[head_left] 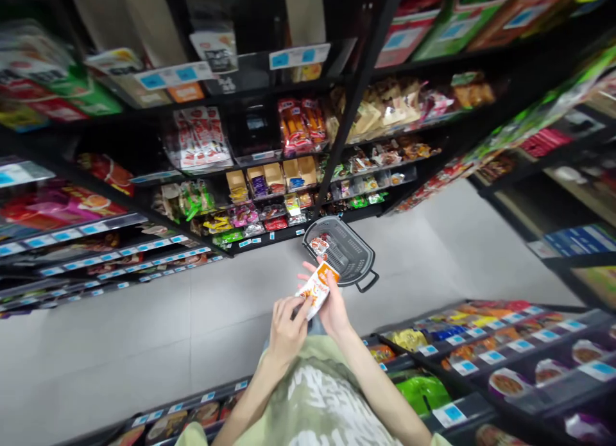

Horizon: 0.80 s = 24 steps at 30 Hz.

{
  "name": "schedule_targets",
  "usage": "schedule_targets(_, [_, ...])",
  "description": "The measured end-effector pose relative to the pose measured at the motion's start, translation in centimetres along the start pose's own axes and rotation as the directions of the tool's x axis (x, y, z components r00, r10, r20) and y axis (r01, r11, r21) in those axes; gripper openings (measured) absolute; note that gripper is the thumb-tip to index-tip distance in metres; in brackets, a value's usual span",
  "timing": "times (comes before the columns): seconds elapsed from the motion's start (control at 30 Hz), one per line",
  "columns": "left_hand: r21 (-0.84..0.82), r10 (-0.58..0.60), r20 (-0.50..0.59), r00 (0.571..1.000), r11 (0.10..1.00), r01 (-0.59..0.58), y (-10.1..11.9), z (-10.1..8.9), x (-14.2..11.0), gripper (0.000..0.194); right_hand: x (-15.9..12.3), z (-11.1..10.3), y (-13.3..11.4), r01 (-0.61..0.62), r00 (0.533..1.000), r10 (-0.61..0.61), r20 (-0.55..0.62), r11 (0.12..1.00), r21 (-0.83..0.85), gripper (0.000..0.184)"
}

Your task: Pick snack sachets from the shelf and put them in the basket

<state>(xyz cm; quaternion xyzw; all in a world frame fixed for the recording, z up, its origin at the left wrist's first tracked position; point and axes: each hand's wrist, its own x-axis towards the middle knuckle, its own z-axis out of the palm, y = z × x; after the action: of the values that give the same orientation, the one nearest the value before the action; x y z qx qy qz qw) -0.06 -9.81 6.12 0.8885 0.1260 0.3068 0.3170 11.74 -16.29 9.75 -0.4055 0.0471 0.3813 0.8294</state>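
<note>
A white and orange snack packet is held in front of my body, tilted. My right hand supports it from behind, with the thumb on its front near the orange end and fingertips showing past its left edge. My left hand grips the lower left end, its fingers closed over the packet's face. Past my hands, a dark grey shopping basket stands on the floor with its handle lying outward. Inside the basket lies a small red and white packet; the hands hide part of the near side.
Black shelves with bagged snacks rise ahead, behind the basket. Red and white bags hang at left centre. More shelves stand close at right and behind me. Grey tiled floor runs along the aisle.
</note>
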Motion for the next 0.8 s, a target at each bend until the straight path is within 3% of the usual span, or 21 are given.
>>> schedule_targets(0.07, [-0.091, 0.073, 0.054, 0.996, 0.994, -0.068, 0.7, 1.4, 1.4, 0.053, 0.8, -0.9, -2.1, -0.016, 0.998, 0.021, -0.051, 0.995, 0.102, 0.045])
schedule_targets(0.17, [-0.391, -0.091, 0.059, 0.994, 0.914, 0.107, 2.2, 3.7, 3.5, 0.037, 2.1, -2.5, -5.1, -0.038, 0.995, 0.058, -0.076, 0.971, 0.235, 0.043])
schedule_targets(0.23, [-0.607, -0.279, 0.055, 0.959, 0.753, 0.254, 3.2, 5.3, 5.0, 0.025, 3.0, -3.7, -7.0, -0.041, 0.993, 0.071, -0.093, 0.955, 0.294, 0.04])
schedule_targets(0.33, [-0.83, -0.494, 0.098, 0.864, 0.438, 0.345, 4.5, 7.9, 7.8, 0.024, 4.5, -5.3, -9.5, -0.052, 0.986, 0.105, -0.13, 0.933, 0.356, 0.034])
schedule_targets(0.43, [-0.912, -0.577, 0.202, 0.792, 0.183, 0.366, 5.7, 10.6, 11.1, 0.032, 6.2, -6.4, -11.9, -0.05, 0.981, 0.122, -0.15, 0.909, 0.413, 0.03])
schedule_targets(0.5, [-0.931, -0.577, 0.252, 0.777, 0.075, 0.358, 6.5, 12.4, 13.3, 0.035, 7.4, -7.1, -13.5, -0.043, 0.982, 0.117, -0.147, 0.902, 0.43, 0.032])
schedule_targets(0.63, [-0.944, -0.572, 0.289, 0.768, -0.035, 0.329, 8.2, 15.3, 17.4, 0.04, 9.4, -8.4, -16.6, -0.002, 0.99, 0.062, -0.13, 0.908, 0.418, 0.049])
schedule_targets(0.8, [-0.959, -0.562, 0.252, 0.788, -0.036, 0.281, 10.1, 17.6, 20.9, 0.044, 10.9, -9.6, -19.8, 0.006, 0.996, 0.033, -0.084, 0.903, 0.43, 0.058])
